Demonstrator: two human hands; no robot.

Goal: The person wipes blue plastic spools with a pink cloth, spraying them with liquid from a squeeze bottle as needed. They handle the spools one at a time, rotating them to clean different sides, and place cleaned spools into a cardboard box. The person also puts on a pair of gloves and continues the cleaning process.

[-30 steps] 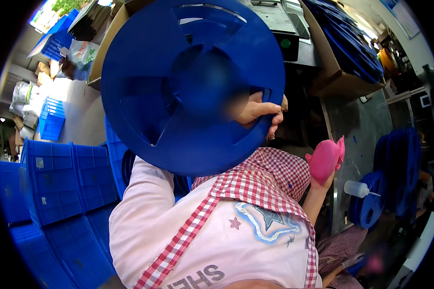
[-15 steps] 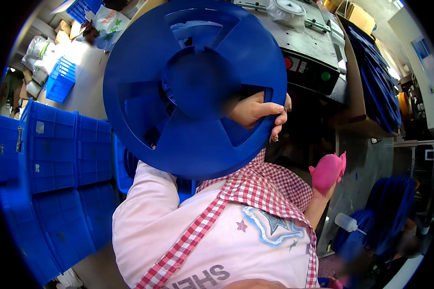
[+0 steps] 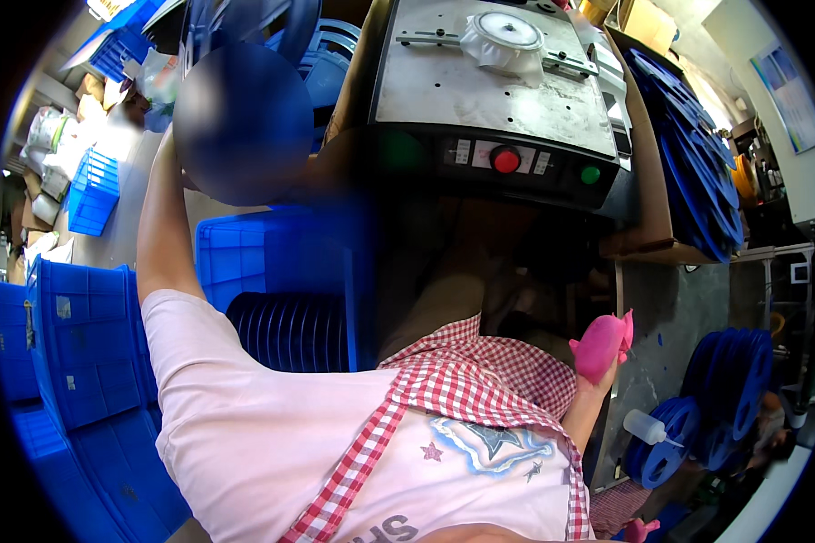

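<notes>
Head view: blue reels (image 3: 285,330) in blue crate (image 3: 244,258)

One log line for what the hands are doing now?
left hand: raised beside blue reel, grip unclear | right hand: holds pink cloth | machine ahead

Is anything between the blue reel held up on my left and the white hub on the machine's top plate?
Nothing visible. The blue reel hangs left of the machine; the steel top plate is bare up to the white hub and its rail.
</notes>
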